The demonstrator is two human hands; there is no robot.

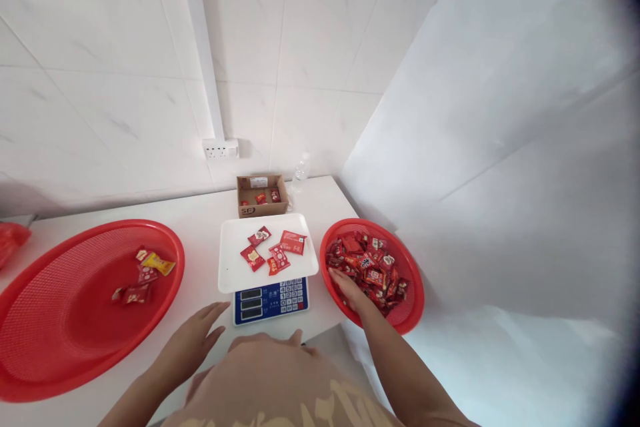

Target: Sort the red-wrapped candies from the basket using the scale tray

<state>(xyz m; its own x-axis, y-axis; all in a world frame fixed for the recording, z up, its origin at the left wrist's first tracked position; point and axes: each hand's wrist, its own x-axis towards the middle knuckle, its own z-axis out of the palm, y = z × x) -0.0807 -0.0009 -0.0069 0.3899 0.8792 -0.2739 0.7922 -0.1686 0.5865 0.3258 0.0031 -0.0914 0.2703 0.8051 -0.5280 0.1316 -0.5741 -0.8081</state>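
Note:
My left hand (196,335) hovers over the table just left of the scale, thumb and fingers apart, holding nothing. Inside the near-left rim of the round red basket (419,283), my right hand (349,288) reaches to the heap of small wrapped snack packets (373,273). Its visible fingers are stretched out, and I make out no packet in its grip. Between my hands stands a digital scale (271,301) with a blue keypad panel. Several red packets (279,256) lie spread on the scale's white tray (235,265).
A large oval red basket (55,333) on the left holds a few packets, one with a yellow wrapper (159,263). Behind the scale sit a small cardboard box (263,209) with red packets and a clear bottle (302,169). Walls border the table behind and right.

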